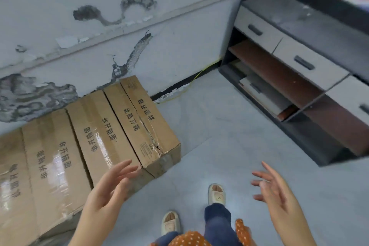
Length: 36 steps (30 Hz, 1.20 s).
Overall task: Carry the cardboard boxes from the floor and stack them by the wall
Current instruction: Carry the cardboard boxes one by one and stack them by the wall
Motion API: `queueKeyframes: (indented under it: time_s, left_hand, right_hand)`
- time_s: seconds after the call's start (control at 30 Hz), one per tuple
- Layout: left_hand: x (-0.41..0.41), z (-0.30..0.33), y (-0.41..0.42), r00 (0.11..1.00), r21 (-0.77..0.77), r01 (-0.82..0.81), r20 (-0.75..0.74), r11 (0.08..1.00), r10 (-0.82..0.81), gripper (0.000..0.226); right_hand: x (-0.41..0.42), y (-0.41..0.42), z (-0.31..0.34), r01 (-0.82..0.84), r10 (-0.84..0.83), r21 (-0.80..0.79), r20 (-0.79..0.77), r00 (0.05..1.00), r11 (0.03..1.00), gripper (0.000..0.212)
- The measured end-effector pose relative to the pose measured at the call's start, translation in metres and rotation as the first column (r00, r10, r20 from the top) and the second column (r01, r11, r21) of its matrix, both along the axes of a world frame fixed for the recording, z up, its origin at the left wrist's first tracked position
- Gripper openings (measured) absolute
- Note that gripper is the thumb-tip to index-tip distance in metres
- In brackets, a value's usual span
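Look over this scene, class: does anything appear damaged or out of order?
Yes. The rightmost cardboard box by the wall is torn along its top seam near the front corner. The wall has dark stains and peeling patches. In the cabinet, a loose drawer front lies on a lower shelf.
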<state>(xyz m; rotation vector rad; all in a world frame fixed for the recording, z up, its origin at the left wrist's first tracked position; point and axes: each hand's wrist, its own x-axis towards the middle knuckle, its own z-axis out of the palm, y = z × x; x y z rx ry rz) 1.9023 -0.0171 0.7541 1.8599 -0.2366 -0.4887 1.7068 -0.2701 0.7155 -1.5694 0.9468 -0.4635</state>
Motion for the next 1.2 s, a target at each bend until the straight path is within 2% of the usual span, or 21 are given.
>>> queueKeyframes:
  time_s: [0.1, 0.2, 0.43, 0.7, 0.93, 1.2]
  left_hand:
    - [-0.001, -0.001, 0.007, 0.993, 0.011, 0.122, -0.012, 0.993, -0.122, 0.036]
    - [-0.007, 0.004, -0.003, 0.968, -0.005, 0.252, -0.017, 0.968, -0.252, 0.029]
    - [-0.045, 0.024, -0.056, 0.808, -0.069, 0.590, 0.030, 0.805, -0.589, 0.031]
    - [-0.154, 0.027, -0.093, 0.618, -0.117, 0.785, 0.068, 0.609, -0.784, 0.033]
    - [-0.322, 0.014, -0.094, 0.467, -0.129, 0.880, 0.064, 0.456, -0.882, 0.041]
    - [-0.496, 0.010, -0.109, 0.149, -0.141, 0.981, 0.099, 0.134, -0.984, 0.040]
  right_hand:
    - [-0.032, 0.047, 0.000, 0.191, -0.191, 0.058, -0.015, 0.982, 0.980, 0.037]
    - [-0.062, 0.085, 0.008, 0.373, -0.373, 0.050, -0.012, 0.928, 0.926, 0.038]
    - [-0.137, 0.130, 0.018, 0.696, -0.695, -0.004, 0.024, 0.718, 0.718, 0.039]
    - [-0.253, 0.188, 0.024, 0.883, -0.881, -0.044, 0.056, 0.469, 0.467, 0.040]
    - [-0.410, 0.240, 0.026, 0.952, -0.952, -0.062, 0.038, 0.304, 0.301, 0.039]
    - [-0.554, 0.298, 0.042, 0.995, -0.997, -0.101, 0.081, 0.015, 0.006, 0.037]
